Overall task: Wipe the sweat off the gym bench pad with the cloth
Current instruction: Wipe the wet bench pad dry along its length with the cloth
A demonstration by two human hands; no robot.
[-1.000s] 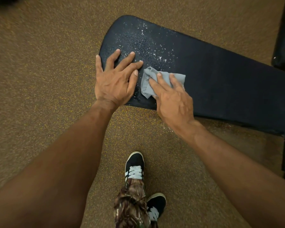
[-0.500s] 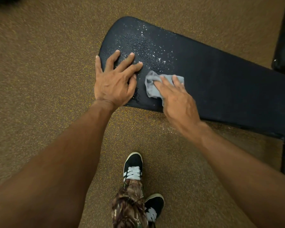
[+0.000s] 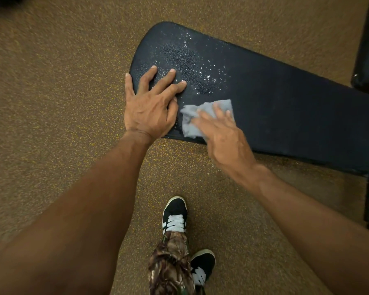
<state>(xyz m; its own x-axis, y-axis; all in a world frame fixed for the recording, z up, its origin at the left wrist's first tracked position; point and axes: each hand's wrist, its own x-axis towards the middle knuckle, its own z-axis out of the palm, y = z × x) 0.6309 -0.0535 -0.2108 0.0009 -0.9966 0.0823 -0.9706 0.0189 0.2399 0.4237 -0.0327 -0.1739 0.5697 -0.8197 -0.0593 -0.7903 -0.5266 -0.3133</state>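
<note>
Cloth under right hand, sweat patch just beyond the fingertips.

Grey cloth [image 3: 192, 122] pressed flat by right hand [image 3: 224, 135], fingers spread, at near edge of bench pad [image 3: 296, 107]; droplets [image 3: 192, 64] up-left, nearer left hand [image 3: 149, 109], splayed, empty.

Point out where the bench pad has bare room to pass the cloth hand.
Free: the dry stretch of bench pad right of the cloth. Crowded: the rounded end, with the left hand planted beside the sweat droplets.
</note>
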